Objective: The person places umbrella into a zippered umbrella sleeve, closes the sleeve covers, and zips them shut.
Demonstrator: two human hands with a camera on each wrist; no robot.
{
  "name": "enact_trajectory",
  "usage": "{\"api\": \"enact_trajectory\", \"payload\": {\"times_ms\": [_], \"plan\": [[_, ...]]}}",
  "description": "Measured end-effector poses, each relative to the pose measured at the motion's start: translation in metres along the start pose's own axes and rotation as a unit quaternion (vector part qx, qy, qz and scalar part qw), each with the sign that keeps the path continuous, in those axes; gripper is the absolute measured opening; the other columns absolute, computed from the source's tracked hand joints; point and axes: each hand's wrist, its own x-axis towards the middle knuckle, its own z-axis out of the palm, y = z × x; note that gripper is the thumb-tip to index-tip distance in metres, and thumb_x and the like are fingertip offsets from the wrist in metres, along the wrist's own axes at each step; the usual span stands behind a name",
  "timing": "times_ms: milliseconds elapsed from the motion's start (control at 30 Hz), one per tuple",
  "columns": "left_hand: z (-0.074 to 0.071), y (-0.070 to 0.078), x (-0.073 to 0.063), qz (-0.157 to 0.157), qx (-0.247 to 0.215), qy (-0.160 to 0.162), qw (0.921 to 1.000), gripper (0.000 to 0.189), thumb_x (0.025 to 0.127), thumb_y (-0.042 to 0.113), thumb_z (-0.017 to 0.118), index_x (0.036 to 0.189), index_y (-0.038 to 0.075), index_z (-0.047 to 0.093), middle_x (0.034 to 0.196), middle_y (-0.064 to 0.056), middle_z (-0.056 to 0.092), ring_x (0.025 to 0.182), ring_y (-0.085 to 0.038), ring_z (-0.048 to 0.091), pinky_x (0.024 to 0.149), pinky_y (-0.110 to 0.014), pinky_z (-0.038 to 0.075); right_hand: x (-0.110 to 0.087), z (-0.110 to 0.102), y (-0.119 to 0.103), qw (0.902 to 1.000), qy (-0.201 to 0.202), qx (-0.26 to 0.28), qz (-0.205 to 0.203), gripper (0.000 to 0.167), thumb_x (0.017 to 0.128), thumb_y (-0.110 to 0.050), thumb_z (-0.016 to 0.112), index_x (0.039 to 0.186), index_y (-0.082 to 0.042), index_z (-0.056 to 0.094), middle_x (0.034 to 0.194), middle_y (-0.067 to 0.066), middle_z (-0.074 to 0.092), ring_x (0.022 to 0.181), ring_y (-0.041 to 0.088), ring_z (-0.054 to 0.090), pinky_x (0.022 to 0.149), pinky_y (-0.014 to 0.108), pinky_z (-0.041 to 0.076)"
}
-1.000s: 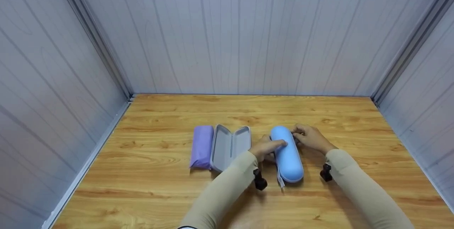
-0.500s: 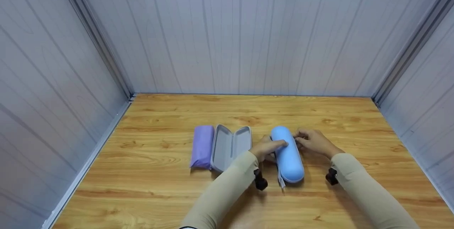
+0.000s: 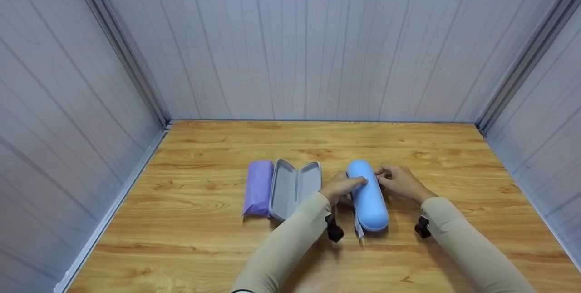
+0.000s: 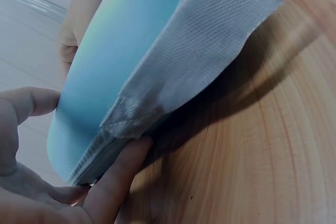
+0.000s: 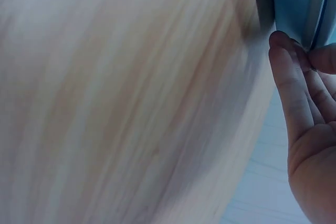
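A light blue hard zip case (image 3: 371,206) lies lengthwise on the table, with a grey fabric strap (image 4: 184,45) along its left side. My left hand (image 3: 340,187) grips the case, thumb on its top and fingers curled under the left edge. On the other side, my right hand (image 3: 401,183) pinches at the zip seam near the far end. The right wrist view has its thumb and fingertips (image 5: 281,40) meeting at that seam; the zipper pull between them is mostly hidden. Left of the left hand stands a grey case (image 3: 285,188), spread open like a book.
A purple soft pouch (image 3: 258,187) lies against the left side of the grey case. The wooden table (image 3: 204,247) is bounded by pale panel walls (image 3: 290,47) at the back and sides. Dark wrist cameras hang under both sleeves.
My right hand has shifted slightly right and towards me along the blue case's side, mostly in the first half second. The left hand keeps its grip; the grey case and pouch stay put.
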Motion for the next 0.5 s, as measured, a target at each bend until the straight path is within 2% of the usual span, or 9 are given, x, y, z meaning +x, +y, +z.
{"api": "enact_trajectory", "payload": {"times_ms": [167, 333, 500], "plan": [[0.0010, 0.0011, -0.0002, 0.009, 0.010, 0.015, 0.9998, 0.059, 0.088, 0.024, 0.072, 0.136, -0.002, 0.048, 0.123, -0.016, 0.059, 0.111, -0.031, 0.060, 0.089, -0.051, 0.053, 0.0004, 0.0019, -0.0013, 0.9998, 0.002, 0.010, 0.018, 0.012, 0.099, -0.010, 0.062, 0.104, -0.002, 0.069, 0.097, 0.009, 0.072, 0.091, 0.025, 0.068, 0.080, 0.041, 0.056], [0.0022, 0.0024, -0.0012, 0.014, 0.027, 0.022, 0.9993, 0.054, 0.085, 0.022, 0.076, 0.128, -0.001, 0.053, 0.114, -0.014, 0.063, 0.105, -0.030, 0.063, 0.088, -0.049, 0.054, 0.0004, 0.0003, -0.0032, 0.9999, 0.000, 0.000, 0.015, 0.014, 0.101, -0.013, 0.060, 0.106, -0.003, 0.069, 0.095, 0.007, 0.072, 0.087, 0.022, 0.067, 0.077, 0.041, 0.055], [0.0023, 0.0020, -0.0009, 0.008, 0.027, 0.017, 0.9995, 0.058, 0.086, 0.022, 0.076, 0.131, -0.002, 0.050, 0.115, -0.015, 0.061, 0.107, -0.033, 0.061, 0.087, -0.052, 0.054, 0.0000, -0.0007, -0.0024, 0.9999, -0.002, -0.008, 0.007, 0.013, 0.101, -0.011, 0.060, 0.105, -0.003, 0.069, 0.098, 0.010, 0.072, 0.088, 0.024, 0.068, 0.075, 0.039, 0.056]]}}
